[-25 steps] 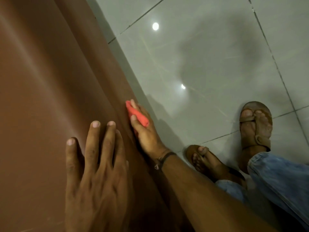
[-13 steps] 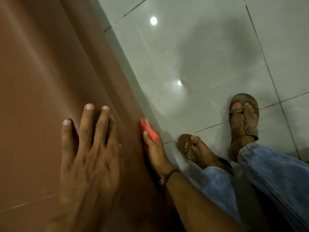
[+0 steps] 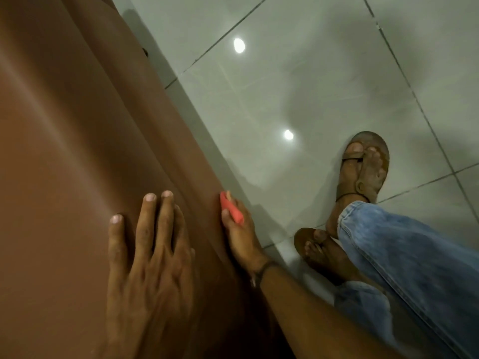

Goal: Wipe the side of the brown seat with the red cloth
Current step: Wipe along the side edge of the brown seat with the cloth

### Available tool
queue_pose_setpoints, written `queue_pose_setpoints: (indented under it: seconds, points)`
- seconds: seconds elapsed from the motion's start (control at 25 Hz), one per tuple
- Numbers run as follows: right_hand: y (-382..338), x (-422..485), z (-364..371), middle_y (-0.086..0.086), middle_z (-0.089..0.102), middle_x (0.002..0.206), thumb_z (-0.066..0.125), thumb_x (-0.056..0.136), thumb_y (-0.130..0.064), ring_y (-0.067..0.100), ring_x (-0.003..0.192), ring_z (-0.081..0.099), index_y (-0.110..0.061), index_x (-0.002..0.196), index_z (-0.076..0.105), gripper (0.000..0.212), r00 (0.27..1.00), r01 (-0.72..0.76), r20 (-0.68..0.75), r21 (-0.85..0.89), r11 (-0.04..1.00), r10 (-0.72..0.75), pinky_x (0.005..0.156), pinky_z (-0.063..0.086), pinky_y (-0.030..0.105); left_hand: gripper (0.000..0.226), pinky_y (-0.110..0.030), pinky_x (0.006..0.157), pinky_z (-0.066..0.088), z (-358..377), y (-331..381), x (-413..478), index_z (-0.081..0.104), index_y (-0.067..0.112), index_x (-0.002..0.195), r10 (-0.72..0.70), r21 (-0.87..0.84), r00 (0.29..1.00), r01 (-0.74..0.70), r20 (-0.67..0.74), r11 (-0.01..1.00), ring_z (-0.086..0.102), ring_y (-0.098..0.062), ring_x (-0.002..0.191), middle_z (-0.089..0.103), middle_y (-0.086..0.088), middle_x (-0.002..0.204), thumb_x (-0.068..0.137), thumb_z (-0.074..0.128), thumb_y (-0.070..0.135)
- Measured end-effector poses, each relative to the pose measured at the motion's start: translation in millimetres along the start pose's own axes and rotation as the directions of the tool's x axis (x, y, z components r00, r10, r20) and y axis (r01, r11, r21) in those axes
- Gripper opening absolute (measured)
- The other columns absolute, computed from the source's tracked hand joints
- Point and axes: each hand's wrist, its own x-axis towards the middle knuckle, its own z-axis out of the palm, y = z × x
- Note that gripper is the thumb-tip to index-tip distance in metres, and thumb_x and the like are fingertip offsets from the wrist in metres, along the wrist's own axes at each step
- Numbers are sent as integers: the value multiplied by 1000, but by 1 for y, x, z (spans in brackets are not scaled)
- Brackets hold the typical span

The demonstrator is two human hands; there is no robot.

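Note:
The brown seat [image 3: 64, 151] fills the left half of the view, and its side drops away along the diagonal edge toward the floor. My left hand [image 3: 147, 260] lies flat on the seat top with the fingers spread and nothing in it. My right hand [image 3: 239, 237] reaches down over the edge and presses a folded red cloth [image 3: 232, 208] against the seat's side. Most of the cloth is hidden under the fingers. A dark band circles the right wrist.
A glossy grey tiled floor [image 3: 298, 86] lies right of the seat, with two light reflections on it. My own feet in brown sandals [image 3: 363, 172] and blue jeans legs [image 3: 414, 255] stand close to the seat's side, just right of the right hand.
The right hand has slid the red cloth along the seat's side, toward me and then a little back out. The left hand stays flat on the seat top. My feet have shifted.

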Motion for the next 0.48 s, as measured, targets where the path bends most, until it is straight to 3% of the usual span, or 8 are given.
queue_pose_setpoints:
  seconds: [0.08, 0.16, 0.2, 0.36, 0.44, 0.48]
  points:
    - [-17, -23, 6, -21, 22, 178, 33, 90, -79, 7, 167, 8, -52, 162, 33, 77, 994, 68, 82, 5, 998, -68, 139, -2, 44, 64, -64, 131, 11, -6, -14, 29, 50, -7, 152, -19, 3, 1000, 19, -8, 1000, 32, -41, 161, 40, -24, 171, 96, 52, 25]
    - [-54, -3, 37, -13, 26, 180, 21, 90, -91, 12, 170, 5, -50, 162, 32, 83, 945, 316, 129, -129, 940, -300, 137, -6, 37, 66, -62, 132, 4, -9, -27, 57, 47, -7, 153, -62, -10, 998, 62, 11, 998, 26, -41, 164, 36, -25, 172, 95, 49, 25]
    - [-72, 20, 46, -9, 27, 180, 16, 90, -92, 14, 170, 7, -47, 163, 34, 88, 939, 336, 129, -161, 928, -318, 137, -6, 37, 67, -60, 133, 1, -10, -31, 67, 45, -6, 154, -79, -12, 997, 80, 21, 997, 24, -40, 165, 35, -24, 173, 95, 48, 24]
    - [-64, 33, 28, -21, 17, 175, 34, 99, -68, 7, 165, 5, -37, 164, 38, 72, 992, 109, 76, -56, 992, -105, 138, 0, 48, 66, -58, 133, -1, -18, -49, 88, 45, -6, 155, -72, -11, 997, 72, 24, 997, 23, -41, 165, 35, -25, 173, 96, 48, 25]
    - [-60, -13, 22, -22, 14, 179, 33, 90, -86, 8, 168, -3, -45, 164, 34, 85, 995, -7, 98, -7, 1000, 8, 138, -2, 51, 66, -60, 133, 2, -22, -59, 96, 44, -6, 156, -74, -28, 997, 75, 21, 997, 23, -41, 165, 35, -25, 173, 97, 48, 25]
    - [-67, -18, 29, -21, 13, 180, 26, 83, -97, 10, 170, -4, -49, 164, 33, 94, 995, 16, 101, -19, 1000, -14, 137, -4, 50, 66, -61, 132, 3, -24, -61, 99, 43, -7, 156, -89, -36, 996, 90, 20, 995, 23, -41, 165, 35, -24, 173, 97, 49, 24]
